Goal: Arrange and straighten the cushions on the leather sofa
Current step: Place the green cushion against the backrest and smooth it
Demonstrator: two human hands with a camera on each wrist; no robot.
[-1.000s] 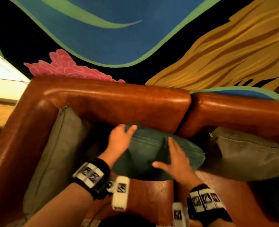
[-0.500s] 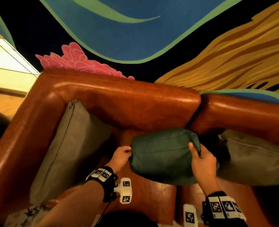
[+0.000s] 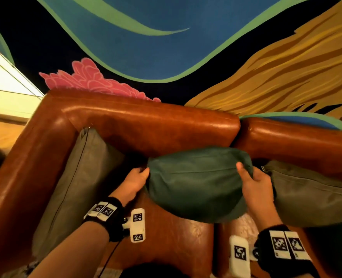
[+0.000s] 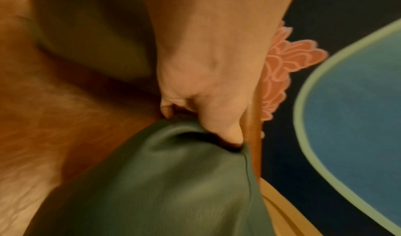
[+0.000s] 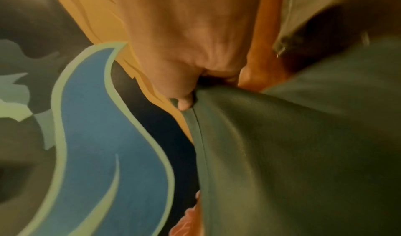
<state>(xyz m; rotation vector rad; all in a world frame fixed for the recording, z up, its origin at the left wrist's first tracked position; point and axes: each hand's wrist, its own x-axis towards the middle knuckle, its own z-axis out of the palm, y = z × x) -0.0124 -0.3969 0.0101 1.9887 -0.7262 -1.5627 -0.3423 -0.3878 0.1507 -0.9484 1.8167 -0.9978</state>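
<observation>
Both hands pinch green cushion by its ends: left hand at left corner, right hand at right edge. Cushion held vs sofa backrest, btwn two grey cushions. Soft, light, sags; best gripped at corners.

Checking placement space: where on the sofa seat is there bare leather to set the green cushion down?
Bare seat shows between the left grey cushion and the right grey cushion, below the green cushion. Crowded at the backrest, where both hands grip it.
</observation>
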